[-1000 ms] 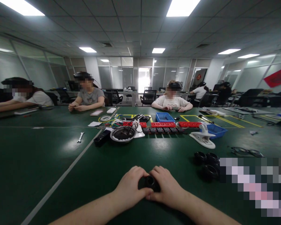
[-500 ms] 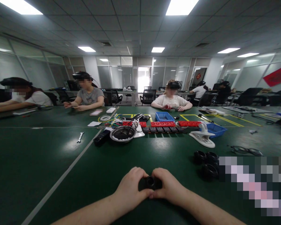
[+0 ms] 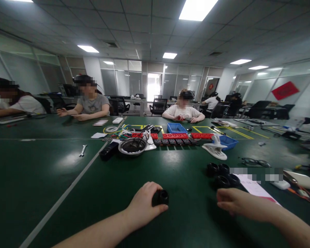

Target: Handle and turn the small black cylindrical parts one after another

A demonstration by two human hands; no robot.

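Observation:
My left hand [image 3: 144,200] is closed round a small black cylindrical part [image 3: 164,196] with a round hole facing me, low over the middle of the green table. Thumb and fingers grip its left side. Off to the right, my right hand [image 3: 237,202] holds nothing that I can see; its fingers are loosely bent, with the thumb apart below them. Just beyond those fingers stand several black ring-shaped parts [image 3: 221,181], grouped closely together on the table. The exact kind of the black parts is unclear.
Farther off lie a metal bowl [image 3: 132,147], a white clip base [image 3: 215,151], blue bins [image 3: 176,128], red trays [image 3: 175,136] and a wrench [image 3: 83,150]. Glasses [image 3: 255,162] and a pink-white sheet [image 3: 255,188] lie rightward. Co-workers sit across the table.
My right hand has left the black part and moved right, towards the grouped black parts. My left hand keeps hold of the part. The view has turned slightly right.

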